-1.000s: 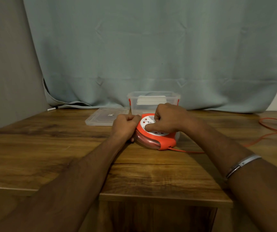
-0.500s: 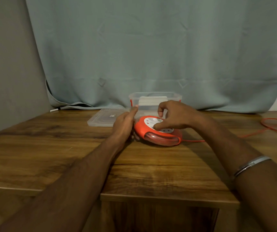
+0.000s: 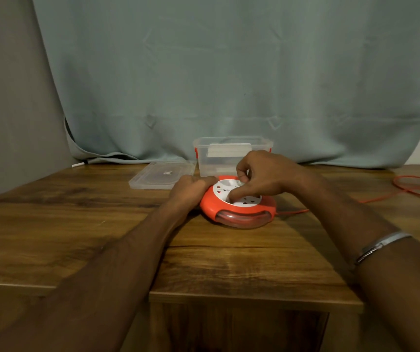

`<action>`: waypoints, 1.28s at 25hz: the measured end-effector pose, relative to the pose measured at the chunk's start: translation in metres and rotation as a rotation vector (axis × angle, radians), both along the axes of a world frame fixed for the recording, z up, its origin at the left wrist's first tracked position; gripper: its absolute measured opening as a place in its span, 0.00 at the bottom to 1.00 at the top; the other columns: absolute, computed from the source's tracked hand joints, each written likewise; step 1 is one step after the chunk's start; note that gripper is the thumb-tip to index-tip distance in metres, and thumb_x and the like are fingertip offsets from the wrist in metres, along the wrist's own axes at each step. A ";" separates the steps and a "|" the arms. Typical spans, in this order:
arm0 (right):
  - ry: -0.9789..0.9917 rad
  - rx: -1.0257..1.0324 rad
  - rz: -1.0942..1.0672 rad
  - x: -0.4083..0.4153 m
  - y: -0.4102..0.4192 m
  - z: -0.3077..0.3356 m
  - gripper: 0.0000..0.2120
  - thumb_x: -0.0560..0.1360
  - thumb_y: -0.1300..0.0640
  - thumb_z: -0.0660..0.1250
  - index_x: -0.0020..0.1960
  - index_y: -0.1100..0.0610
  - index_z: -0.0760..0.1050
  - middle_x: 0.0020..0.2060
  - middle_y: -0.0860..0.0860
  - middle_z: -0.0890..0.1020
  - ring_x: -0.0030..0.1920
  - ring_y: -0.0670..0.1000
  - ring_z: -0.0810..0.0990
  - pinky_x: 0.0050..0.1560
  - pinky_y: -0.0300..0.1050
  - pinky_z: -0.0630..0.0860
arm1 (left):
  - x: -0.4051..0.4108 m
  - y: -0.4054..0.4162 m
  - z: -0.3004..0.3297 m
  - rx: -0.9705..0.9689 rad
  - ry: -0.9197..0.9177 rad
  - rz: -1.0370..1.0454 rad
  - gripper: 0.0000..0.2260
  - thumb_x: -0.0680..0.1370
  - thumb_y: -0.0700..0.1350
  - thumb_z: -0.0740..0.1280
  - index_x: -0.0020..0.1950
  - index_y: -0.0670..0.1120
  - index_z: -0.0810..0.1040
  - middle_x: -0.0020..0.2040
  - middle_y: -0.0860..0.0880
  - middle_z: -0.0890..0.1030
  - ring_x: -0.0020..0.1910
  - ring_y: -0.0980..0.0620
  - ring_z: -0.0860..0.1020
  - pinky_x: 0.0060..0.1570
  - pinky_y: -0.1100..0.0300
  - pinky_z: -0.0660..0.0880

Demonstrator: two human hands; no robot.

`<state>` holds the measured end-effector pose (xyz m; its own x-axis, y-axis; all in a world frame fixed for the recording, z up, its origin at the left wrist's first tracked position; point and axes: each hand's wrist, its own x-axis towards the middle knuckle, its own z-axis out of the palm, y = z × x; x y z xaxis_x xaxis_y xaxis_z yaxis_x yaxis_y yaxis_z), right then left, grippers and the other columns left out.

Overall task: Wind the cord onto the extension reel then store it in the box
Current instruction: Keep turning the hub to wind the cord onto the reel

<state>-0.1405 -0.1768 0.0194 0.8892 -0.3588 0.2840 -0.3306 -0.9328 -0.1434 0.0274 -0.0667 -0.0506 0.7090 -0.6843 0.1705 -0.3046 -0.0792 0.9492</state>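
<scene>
A wooden table (image 3: 102,224) with a dark, streaked grain carries everything, its near edge stepping back on the left. Flat on it near the middle lies the orange extension reel (image 3: 238,212), and its orange cord (image 3: 417,189) trails off to the right and loops near the table's right edge. Behind the reel stands a clear plastic box (image 3: 231,156), open, with the clear lid (image 3: 162,175) flat just beside it on the left, and a small white object (image 3: 78,164), perhaps a stick, lies at the far left corner.
</scene>
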 end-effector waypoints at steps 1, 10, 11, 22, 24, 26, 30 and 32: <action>-0.002 0.000 -0.008 0.002 0.002 -0.002 0.23 0.64 0.34 0.76 0.31 0.54 0.76 0.31 0.47 0.82 0.40 0.48 0.82 0.34 0.47 0.71 | 0.000 0.000 0.000 -0.004 -0.007 -0.003 0.16 0.72 0.57 0.73 0.48 0.46 0.86 0.43 0.47 0.88 0.45 0.46 0.87 0.57 0.44 0.81; -0.038 0.034 -0.017 0.022 0.013 -0.013 0.22 0.74 0.42 0.70 0.28 0.56 0.80 0.22 0.49 0.78 0.29 0.49 0.78 0.32 0.43 0.68 | 0.001 0.000 -0.001 -0.053 0.021 -0.048 0.20 0.69 0.61 0.73 0.50 0.46 0.87 0.43 0.46 0.88 0.45 0.44 0.87 0.56 0.42 0.81; -0.034 0.047 0.000 0.021 0.012 -0.013 0.20 0.74 0.42 0.70 0.31 0.56 0.82 0.24 0.49 0.80 0.30 0.48 0.79 0.33 0.44 0.70 | 0.001 -0.001 -0.001 -0.054 0.022 -0.053 0.19 0.70 0.59 0.73 0.50 0.45 0.86 0.43 0.46 0.88 0.45 0.44 0.87 0.56 0.42 0.81; 0.111 0.290 0.186 -0.010 -0.027 0.005 0.33 0.61 0.55 0.83 0.64 0.45 0.76 0.51 0.45 0.86 0.47 0.50 0.81 0.48 0.46 0.76 | -0.002 0.000 0.000 -0.026 -0.005 -0.071 0.15 0.77 0.54 0.71 0.51 0.43 0.86 0.43 0.46 0.88 0.43 0.45 0.87 0.48 0.52 0.82; 0.077 0.330 0.177 -0.010 -0.025 0.003 0.34 0.64 0.61 0.84 0.63 0.47 0.72 0.50 0.51 0.86 0.39 0.43 0.79 0.43 0.44 0.76 | -0.001 0.000 -0.001 -0.019 0.008 -0.069 0.15 0.77 0.55 0.71 0.52 0.44 0.85 0.43 0.45 0.88 0.44 0.45 0.87 0.52 0.48 0.83; 0.054 0.347 0.166 -0.011 -0.021 0.002 0.34 0.65 0.63 0.83 0.62 0.49 0.68 0.49 0.57 0.86 0.35 0.38 0.79 0.39 0.39 0.75 | -0.001 -0.001 -0.001 -0.025 0.032 -0.058 0.16 0.75 0.57 0.71 0.52 0.44 0.84 0.43 0.45 0.88 0.43 0.44 0.87 0.55 0.45 0.83; 0.041 0.301 0.155 -0.011 -0.016 0.000 0.34 0.65 0.61 0.83 0.60 0.49 0.66 0.46 0.61 0.86 0.37 0.41 0.81 0.40 0.41 0.76 | 0.000 -0.001 -0.001 -0.036 0.037 -0.020 0.20 0.69 0.59 0.72 0.49 0.45 0.85 0.41 0.46 0.88 0.43 0.44 0.87 0.55 0.42 0.82; 0.036 0.268 0.152 -0.010 -0.014 0.000 0.33 0.65 0.58 0.83 0.60 0.49 0.65 0.45 0.60 0.86 0.39 0.40 0.83 0.41 0.41 0.77 | 0.000 -0.001 -0.001 -0.030 0.020 -0.011 0.19 0.70 0.59 0.72 0.50 0.44 0.85 0.41 0.46 0.88 0.43 0.44 0.87 0.55 0.43 0.82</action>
<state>-0.1501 -0.1911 0.0196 0.9462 -0.2787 0.1643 -0.1995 -0.9025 -0.3818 0.0277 -0.0675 -0.0516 0.7052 -0.6865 0.1773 -0.2865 -0.0471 0.9569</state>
